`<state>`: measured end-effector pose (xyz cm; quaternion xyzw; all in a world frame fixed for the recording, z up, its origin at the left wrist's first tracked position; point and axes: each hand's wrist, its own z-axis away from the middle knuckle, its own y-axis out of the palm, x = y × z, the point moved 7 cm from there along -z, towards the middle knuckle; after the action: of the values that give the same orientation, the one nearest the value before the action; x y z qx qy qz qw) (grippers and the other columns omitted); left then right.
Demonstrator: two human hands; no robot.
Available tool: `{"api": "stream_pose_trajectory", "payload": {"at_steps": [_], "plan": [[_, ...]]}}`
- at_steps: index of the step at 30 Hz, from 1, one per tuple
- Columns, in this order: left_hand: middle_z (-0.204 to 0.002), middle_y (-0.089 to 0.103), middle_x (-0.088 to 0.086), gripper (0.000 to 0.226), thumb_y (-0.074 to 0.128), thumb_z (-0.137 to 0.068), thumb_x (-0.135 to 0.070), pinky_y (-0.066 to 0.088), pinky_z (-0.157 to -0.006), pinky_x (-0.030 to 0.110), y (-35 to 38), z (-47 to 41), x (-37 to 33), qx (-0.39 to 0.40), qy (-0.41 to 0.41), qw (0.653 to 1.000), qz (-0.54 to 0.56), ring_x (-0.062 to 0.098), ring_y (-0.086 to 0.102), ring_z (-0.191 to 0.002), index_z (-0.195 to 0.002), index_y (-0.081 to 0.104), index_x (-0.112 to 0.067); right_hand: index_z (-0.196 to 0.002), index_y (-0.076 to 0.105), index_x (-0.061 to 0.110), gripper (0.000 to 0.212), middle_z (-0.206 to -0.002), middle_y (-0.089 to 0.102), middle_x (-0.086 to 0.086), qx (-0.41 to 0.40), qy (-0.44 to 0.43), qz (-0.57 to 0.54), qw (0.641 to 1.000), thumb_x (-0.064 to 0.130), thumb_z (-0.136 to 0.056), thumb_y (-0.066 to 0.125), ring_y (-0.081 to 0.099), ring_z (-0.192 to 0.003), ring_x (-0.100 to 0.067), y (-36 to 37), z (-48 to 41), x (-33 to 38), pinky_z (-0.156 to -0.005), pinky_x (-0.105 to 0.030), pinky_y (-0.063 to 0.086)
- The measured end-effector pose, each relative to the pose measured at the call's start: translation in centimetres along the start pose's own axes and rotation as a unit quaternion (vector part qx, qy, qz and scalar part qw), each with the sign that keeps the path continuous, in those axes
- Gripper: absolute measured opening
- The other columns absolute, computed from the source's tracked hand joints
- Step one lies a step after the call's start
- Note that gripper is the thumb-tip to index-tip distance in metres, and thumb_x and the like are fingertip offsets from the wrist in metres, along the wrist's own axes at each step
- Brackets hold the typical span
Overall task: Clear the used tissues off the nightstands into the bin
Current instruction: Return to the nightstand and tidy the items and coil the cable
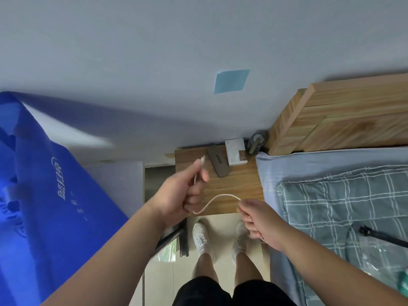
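Observation:
A wooden nightstand (238, 180) stands against the wall beside the bed. Both my hands hold a thin white cable (217, 198) above its front edge. My left hand (183, 193) grips the cable near its plug end, which sticks up past my fingers. My right hand (257, 217) pinches the other part, and the cable sags in a loop between them. No tissue and no bin are in view.
On the nightstand's back lie a dark flat case (218, 163) and a white box (235, 151). A bed with a checked quilt (344, 208) and wooden headboard (344, 120) fills the right. A blue bag (53, 191) hangs at left. My feet stand on the tiled floor (223, 237).

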<state>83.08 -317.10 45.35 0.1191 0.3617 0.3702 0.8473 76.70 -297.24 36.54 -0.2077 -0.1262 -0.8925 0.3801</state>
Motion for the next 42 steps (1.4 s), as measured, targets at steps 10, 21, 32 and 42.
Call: {"api": "stream_pose_trajectory", "payload": {"at_steps": [10, 21, 32, 42], "plan": [[-0.098, 0.083, 0.007, 0.036, 0.043, -0.113, -0.026, 0.059, -0.073, 0.033, -1.1, -0.7, 3.1, -0.194, -0.004, 0.932, -0.307, 0.021, 0.075, -0.079, -0.112, 0.075, -0.011, -0.081, 0.063, 0.018, 0.03, -0.055, 0.03, 0.006, 0.069, -0.11, -0.123, 0.984, 0.023, -0.106, 0.048, 0.021, -0.043, -0.009, 1.3, 4.8, 8.5, -0.039, -0.019, 0.017], [-0.052, 0.034, -0.005, 0.04, 0.047, -0.099, -0.042, 0.034, -0.046, 0.026, 6.8, -0.2, -1.6, 0.005, 0.09, 0.974, 0.21, 0.013, 0.034, -0.045, -0.066, 0.054, -0.019, -0.073, 0.064, 0.015, 0.04, -0.054, 0.039, 0.002, 0.091, -0.162, 0.014, 0.983, 0.031, -0.108, 0.053, 0.03, -0.041, -0.006, 3.7, 6.8, 6.9, -0.039, -0.014, 0.025], [-0.056, 0.061, 0.0, 0.057, 0.048, -0.105, -0.054, 0.04, -0.056, 0.025, 8.5, 3.4, 1.4, 0.139, -0.031, 0.839, -0.525, 0.009, 0.045, -0.048, -0.079, 0.073, -0.01, -0.084, 0.069, 0.014, 0.019, -0.069, 0.057, -0.001, 0.085, -0.156, 0.247, 0.953, 0.03, -0.093, 0.071, 0.047, -0.057, -0.014, 0.7, 6.7, 11.0, -0.054, -0.029, 0.042], [-0.103, 0.074, -0.003, 0.09, 0.016, -0.09, -0.089, 0.05, -0.081, 0.033, 4.1, 1.9, 1.2, -0.059, 0.045, 0.89, -0.449, 0.01, 0.061, -0.082, -0.106, 0.071, -0.019, -0.094, 0.067, 0.02, 0.01, -0.056, 0.055, 0.008, -0.016, -0.197, 0.257, 0.946, 0.027, -0.098, 0.061, 0.044, -0.041, -0.012, 0.1, 8.3, 13.3, -0.042, -0.026, 0.04]]}}
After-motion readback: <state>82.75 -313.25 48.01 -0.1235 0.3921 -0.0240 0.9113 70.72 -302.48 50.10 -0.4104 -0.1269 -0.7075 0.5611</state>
